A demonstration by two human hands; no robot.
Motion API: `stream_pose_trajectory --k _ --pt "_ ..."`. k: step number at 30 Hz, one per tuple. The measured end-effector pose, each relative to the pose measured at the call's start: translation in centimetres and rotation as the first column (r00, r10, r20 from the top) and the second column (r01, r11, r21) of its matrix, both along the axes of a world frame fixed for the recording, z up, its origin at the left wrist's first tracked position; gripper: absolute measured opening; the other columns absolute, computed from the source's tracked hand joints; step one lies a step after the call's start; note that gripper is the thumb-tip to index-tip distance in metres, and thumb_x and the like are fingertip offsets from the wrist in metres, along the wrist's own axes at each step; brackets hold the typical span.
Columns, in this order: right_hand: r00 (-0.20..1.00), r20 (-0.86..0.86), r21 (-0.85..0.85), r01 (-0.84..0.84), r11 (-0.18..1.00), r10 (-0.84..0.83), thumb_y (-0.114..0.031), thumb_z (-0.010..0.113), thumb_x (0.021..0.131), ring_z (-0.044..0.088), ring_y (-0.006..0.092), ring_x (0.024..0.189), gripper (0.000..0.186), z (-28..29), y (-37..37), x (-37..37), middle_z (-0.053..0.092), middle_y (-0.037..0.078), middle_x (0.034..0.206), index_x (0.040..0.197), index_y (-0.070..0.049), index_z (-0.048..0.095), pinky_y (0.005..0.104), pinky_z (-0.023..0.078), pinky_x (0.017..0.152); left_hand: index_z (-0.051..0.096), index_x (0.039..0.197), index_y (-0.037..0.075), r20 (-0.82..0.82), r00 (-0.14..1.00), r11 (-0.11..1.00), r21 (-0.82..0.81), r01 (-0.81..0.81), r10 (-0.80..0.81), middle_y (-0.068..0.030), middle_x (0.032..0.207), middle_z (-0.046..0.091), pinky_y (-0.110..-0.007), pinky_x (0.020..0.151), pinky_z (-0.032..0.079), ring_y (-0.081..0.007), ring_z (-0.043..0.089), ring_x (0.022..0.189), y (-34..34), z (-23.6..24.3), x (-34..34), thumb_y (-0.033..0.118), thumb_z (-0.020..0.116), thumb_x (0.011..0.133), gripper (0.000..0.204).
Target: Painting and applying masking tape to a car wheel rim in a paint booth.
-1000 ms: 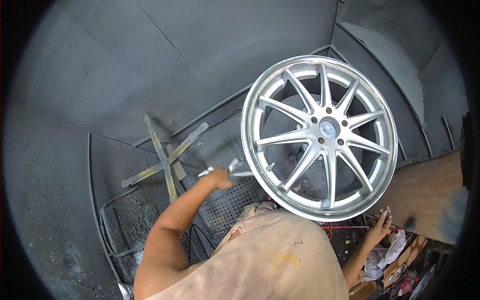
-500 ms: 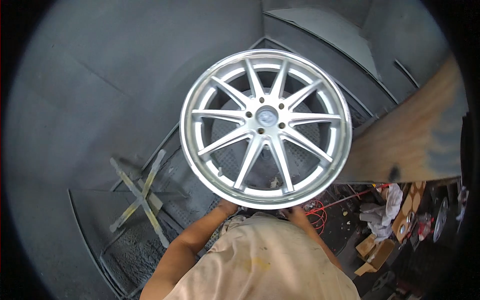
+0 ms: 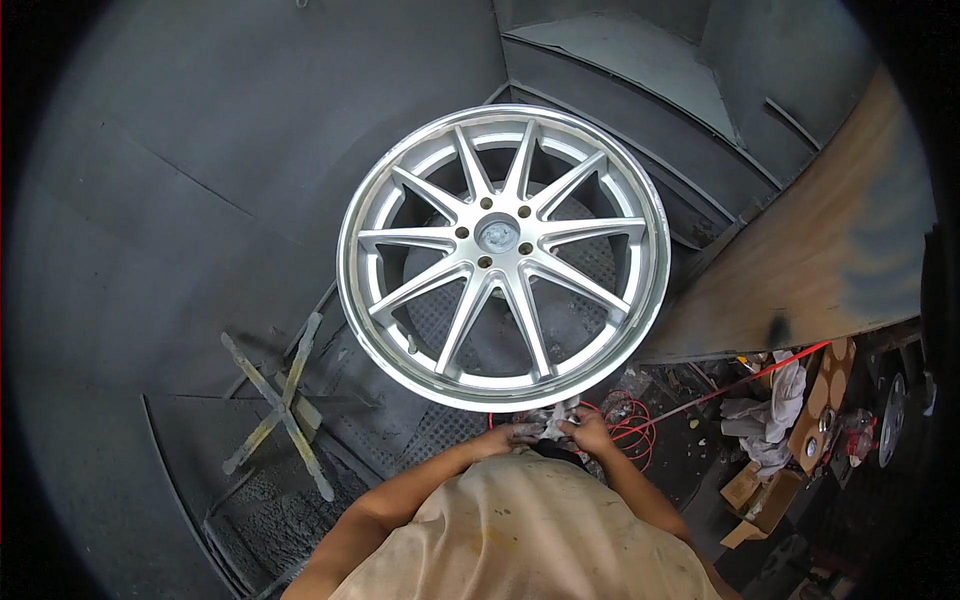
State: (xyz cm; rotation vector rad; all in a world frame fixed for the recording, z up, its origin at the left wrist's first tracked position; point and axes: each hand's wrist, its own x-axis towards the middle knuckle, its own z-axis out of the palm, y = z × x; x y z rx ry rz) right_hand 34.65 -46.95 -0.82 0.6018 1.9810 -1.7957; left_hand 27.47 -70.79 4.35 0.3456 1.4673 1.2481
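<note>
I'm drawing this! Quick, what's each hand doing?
Left hand: beside a crumpled whitish thing; grip unclear.
Right hand: at that thing; open or closed, can't tell.

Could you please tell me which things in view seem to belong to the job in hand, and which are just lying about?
Seemingly part of the job:
Pale crumpled item, between the left hand and right hand
Silver wheel, in front of both

Apparently just lying about, off to the right:
Open cardboard box
Crumpled whitish material
Brown panel with round shapes
</note>
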Motion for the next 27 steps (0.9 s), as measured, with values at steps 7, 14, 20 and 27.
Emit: stream_pose_trajectory --k 7,14,20,27 --pt "0.816 0.106 0.134 0.554 0.822 -0.568 -0.022 0.076 0.076 0.062 0.0203 0.082 0.039 -7.0 5.9 5.7 0.067 0.013 0.092 0.1 0.006 0.065 0.0354 0.048 0.074 0.066 0.094 -0.001 -0.267 0.888 0.846 -0.294 -0.445 0.374 -0.0059 0.086 0.067 -0.03 0.071 0.048 -0.0133 0.059 0.075 -7.2 5.3 -3.4 0.015 0.067 0.087 0.017" --pt "0.876 0.045 0.16 0.468 0.869 -0.48 -0.01 0.069 0.081 0.059 0.0181 0.078 0.018 -3.6 11.8 6.3 0.062 0.009 0.086 0.092 0.002 0.06 0.0333 0.048 0.068 0.065 0.093 -0.001 -0.843 0.144 0.505 0.165 -0.847 0.518 -0.0087 0.081 0.062 -0.032 0.065 0.048 -0.0167 0.058 0.069 -16.2 16.8 -9.3 0.01 0.068 0.084 0.014" --pt "0.874 0.096 0.074 0.472 0.879 -0.477 -0.01 0.066 0.083 0.06 0.0168 0.076 0.019 3.4 7.5 0.6 0.062 0.006 0.09 0.1 -0.003 0.058 0.0302 0.052 0.057 0.067 0.1 0.009 -0.999 -0.029 0.812 0.048 -0.582 0.038 -0.0086 0.103 0.06 -0.038 0.083 0.047 -0.0285 0.056 0.096 -17.2 25.4 -12.0 0.005 0.068 0.078 0.023" --pt "0.919 0.019 -0.035 0.394 0.918 -0.394 -0.009 0.065 0.083 0.061 0.0199 0.089 0.037 3.9 3.7 -2.2 0.065 0.012 0.107 0.115 0.007 0.058 0.0311 0.048 0.078 0.068 0.099 0.016 -0.97 0.011 0.906 -0.229 -0.357 -0.241 -0.0036 0.11 0.057 -0.039 0.088 0.042 -0.0248 0.052 0.105 -17.6 27.1 -15.0 0.011 0.065 0.078 0.022"
